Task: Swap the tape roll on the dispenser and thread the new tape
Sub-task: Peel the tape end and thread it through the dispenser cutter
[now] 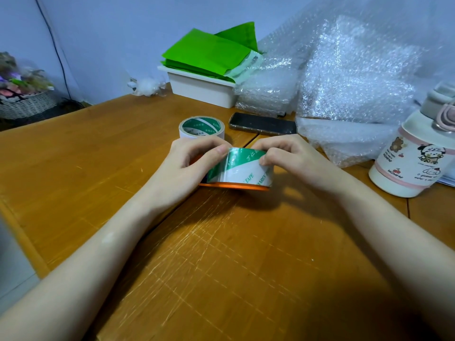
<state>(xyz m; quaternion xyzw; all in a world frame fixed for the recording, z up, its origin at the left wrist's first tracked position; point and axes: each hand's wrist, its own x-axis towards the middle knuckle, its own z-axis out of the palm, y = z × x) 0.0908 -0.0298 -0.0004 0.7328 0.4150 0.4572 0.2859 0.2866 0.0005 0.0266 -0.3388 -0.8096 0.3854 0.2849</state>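
A full roll of clear tape with green and white print point(240, 168) sits in an orange dispenser point(234, 186) that rests on the wooden table point(221, 254). My left hand point(194, 163) grips the roll's left side, thumb on top. My right hand point(285, 153) holds its right side, with the fingertips pressed on the tape's top surface. Most of the dispenser is hidden by the roll and my hands. Just behind my left hand lies a second roll point(201, 127), a nearly bare white core with green print inside.
A dark phone point(262, 124) lies behind the hands. Bubble wrap point(344, 89) is piled at the back right, and a white bottle with cartoon stickers point(413, 158) stands at the right. A white box under green paper point(206, 67) sits at the back.
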